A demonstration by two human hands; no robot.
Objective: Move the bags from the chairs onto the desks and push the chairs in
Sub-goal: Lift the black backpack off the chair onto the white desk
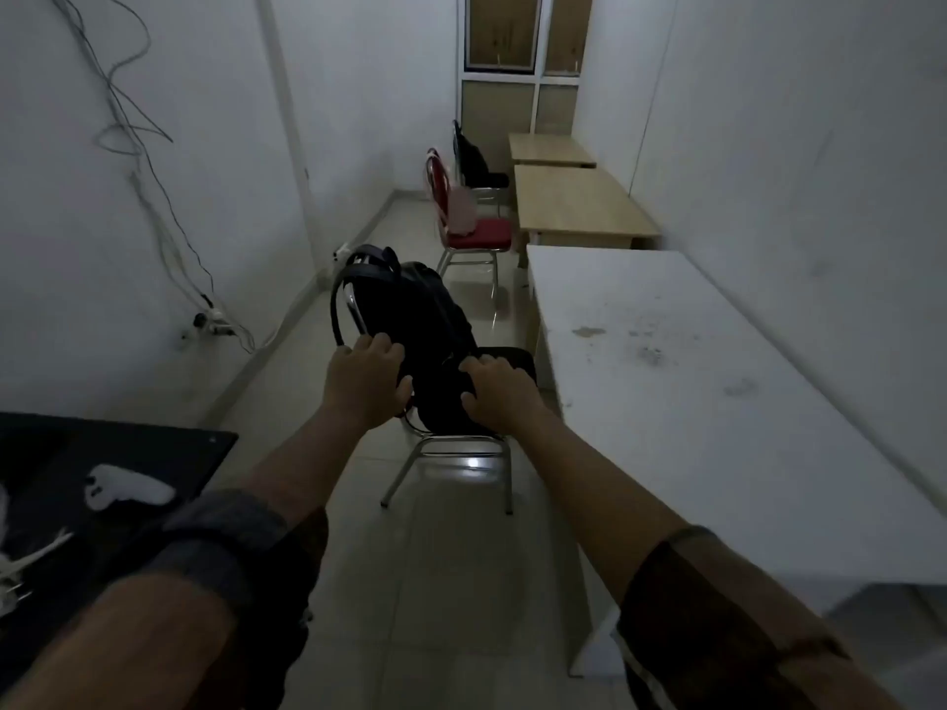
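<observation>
Dim white room, white worktop (pixel 692 402) on our right; our left hand (pixel 364 384) and right hand (pixel 499 397) both grip the black backpack (pixel 425 325) on the nearest chair (pixel 451 453).

Both forearms are bare below dark patterned short sleeves (pixel 717 632), their hems edged in lighter trim.

3 chairs (pixel 451 443), 3 bags (pixel 425 320), 3 desks (pixel 692 402), 2 hands (pixel 366 379).
</observation>
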